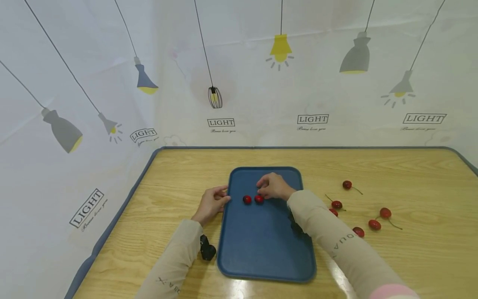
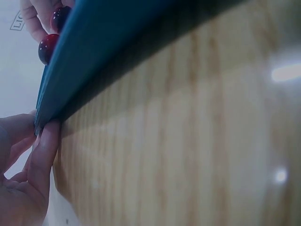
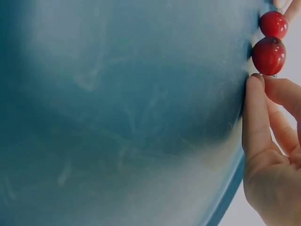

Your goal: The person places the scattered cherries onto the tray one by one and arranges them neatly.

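A blue tray (image 1: 267, 249) lies on the wooden table, with two dark red cherries side by side on its far half. My left hand (image 1: 211, 204) grips the tray's left rim; in the left wrist view its thumb and fingers (image 2: 44, 155) pinch that edge. Over the tray, my right hand (image 1: 274, 186) has its thumb and fingertips pinched together at the right cherry (image 1: 259, 199), seemingly on its stem, which the fingers hide. The left cherry (image 1: 247, 199) sits beside it. In the right wrist view, the nearer cherry (image 3: 269, 56) is right at the fingertips (image 3: 256, 80).
Several loose cherries with stems, one of them a far cherry (image 1: 347, 185), lie on the table (image 1: 422, 257) right of the tray. The right forearm (image 1: 336, 232) crosses the tray's right edge. A white wall covering (image 1: 254, 74) with printed lamps stands behind the table.
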Available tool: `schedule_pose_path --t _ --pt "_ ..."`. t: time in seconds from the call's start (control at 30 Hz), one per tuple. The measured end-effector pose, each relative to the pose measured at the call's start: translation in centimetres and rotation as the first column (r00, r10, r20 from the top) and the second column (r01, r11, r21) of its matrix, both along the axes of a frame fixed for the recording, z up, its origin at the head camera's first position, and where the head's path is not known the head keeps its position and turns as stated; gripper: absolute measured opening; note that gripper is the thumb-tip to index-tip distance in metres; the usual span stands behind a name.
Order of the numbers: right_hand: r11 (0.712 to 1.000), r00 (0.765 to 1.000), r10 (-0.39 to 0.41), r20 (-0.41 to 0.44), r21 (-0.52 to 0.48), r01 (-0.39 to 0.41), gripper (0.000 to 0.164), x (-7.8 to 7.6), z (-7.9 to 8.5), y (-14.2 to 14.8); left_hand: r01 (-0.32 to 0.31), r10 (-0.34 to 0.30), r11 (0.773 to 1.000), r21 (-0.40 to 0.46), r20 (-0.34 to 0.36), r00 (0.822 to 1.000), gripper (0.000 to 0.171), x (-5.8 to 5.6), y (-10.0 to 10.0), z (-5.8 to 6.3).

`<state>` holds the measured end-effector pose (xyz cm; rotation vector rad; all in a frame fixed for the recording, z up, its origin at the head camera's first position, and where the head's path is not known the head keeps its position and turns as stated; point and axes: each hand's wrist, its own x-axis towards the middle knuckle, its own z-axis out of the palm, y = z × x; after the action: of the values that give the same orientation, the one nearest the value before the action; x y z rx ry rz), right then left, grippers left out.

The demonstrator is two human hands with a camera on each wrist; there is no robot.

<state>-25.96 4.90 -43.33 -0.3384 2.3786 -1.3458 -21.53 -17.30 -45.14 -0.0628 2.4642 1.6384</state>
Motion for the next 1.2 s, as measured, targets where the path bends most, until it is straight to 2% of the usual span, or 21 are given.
schedule_pose_path --t 0.3,0.53,0.87,1.03,1.2 --pt "1.0 1.0 0.006 -0.011 0.008 -0.006 0.023 0.0 -0.1 0.2 0.012 -0.012 1.0 -0.01 -0.018 1.0 0.042 -0.1 0.1 -0.1" --pt "0.999 0.998 0.032 -0.049 0.023 -0.031 0.023 0.1 0.9 1.5 0.006 -0.007 1.0 -0.015 -0.014 1.0 0.042 -0.1 0.0 -0.1" --pt "0.993 0.985 0.105 -0.136 -0.035 -0.11 0.028 1.1 2.5 5.5 0.002 -0.002 1.0 -0.004 -0.019 1.0 0.042 0.2 -0.1 0.1" --pt "0.994 0.98 0.095 -0.177 -0.041 -0.103 0.03 2.0 3.3 8.1 0.0 0.0 1.0 -0.015 -0.028 1.0 0.041 0.2 -0.1 0.0" --pt "0.994 0.973 0.084 -0.213 -0.051 -0.097 0.031 2.9 3.3 10.9 0.004 -0.004 1.0 -0.017 -0.032 0.999 0.041 0.2 0.0 0.0"
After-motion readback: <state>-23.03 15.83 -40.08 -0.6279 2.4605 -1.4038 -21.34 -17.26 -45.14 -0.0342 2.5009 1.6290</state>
